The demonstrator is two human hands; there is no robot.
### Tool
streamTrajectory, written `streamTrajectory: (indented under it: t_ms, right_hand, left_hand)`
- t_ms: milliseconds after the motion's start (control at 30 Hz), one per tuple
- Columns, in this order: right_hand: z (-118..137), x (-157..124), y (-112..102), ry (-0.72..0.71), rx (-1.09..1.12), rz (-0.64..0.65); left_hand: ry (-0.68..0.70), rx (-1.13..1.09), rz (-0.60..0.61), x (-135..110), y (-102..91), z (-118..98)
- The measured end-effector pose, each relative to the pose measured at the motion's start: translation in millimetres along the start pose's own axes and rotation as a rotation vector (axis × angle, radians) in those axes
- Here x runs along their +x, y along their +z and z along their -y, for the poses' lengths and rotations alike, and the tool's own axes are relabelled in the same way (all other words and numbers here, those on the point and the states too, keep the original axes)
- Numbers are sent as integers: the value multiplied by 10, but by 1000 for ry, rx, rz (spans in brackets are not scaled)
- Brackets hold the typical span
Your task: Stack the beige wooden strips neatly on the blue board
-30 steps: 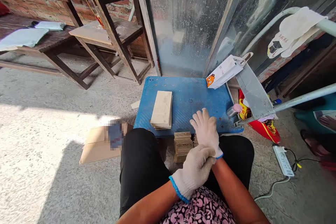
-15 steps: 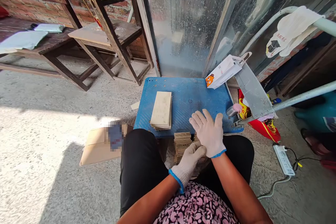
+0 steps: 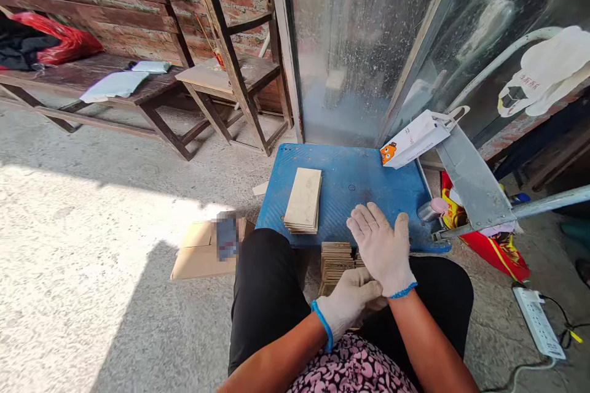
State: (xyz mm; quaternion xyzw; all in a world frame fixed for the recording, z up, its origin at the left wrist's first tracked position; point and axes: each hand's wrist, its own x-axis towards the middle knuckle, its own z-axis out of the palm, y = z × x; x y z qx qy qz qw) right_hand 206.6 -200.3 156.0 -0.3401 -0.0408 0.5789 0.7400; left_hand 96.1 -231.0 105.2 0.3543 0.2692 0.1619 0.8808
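Both of my hands wear off-white knit gloves with blue cuffs. My right hand (image 3: 382, 252) is raised over the near edge of the blue platform (image 3: 359, 196), its fingers stretched out and thumb apart, with nothing in it. My left hand (image 3: 348, 301) is closed at the right wrist, thumb and fingers gripping the cuff edge of the right glove; some of its fingertips are hidden. A stack of thin pale wooden boards (image 3: 303, 198) lies on the platform, left of my hands. Between my knees, more stacked boards (image 3: 335, 261) are partly covered by my hands.
A white paper bag (image 3: 415, 138) and a metal cup (image 3: 428, 212) stand toward the platform's right side, by a metal handle frame (image 3: 474, 178). On the floor are a cardboard box (image 3: 196, 258) at left and a power strip (image 3: 539, 322) at right. A wooden bench (image 3: 152, 92) stands behind.
The view has turned a little to the left, so the surroundings appear farther right. My hands keep nearly the same pose, the left still at the right wrist.
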Motion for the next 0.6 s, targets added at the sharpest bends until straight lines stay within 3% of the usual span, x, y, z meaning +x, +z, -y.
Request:
streamTrajectory:
  t_ms: [200, 367, 500, 600]
  right_hand:
    - [-9, 27, -25, -75, -152, -67]
    - [-201, 66, -223, -155, -514, -95]
    - [-135, 212, -628, -85, -653, -1]
    - [25, 564, -862, -137, -742, 37]
  left_hand:
    - [84, 588, 49, 25, -68, -1]
    - [32, 1115, 79, 9, -36, 27]
    - [-1, 1158, 56, 6, -109, 63]
    - [71, 1083, 144, -39, -189, 57]
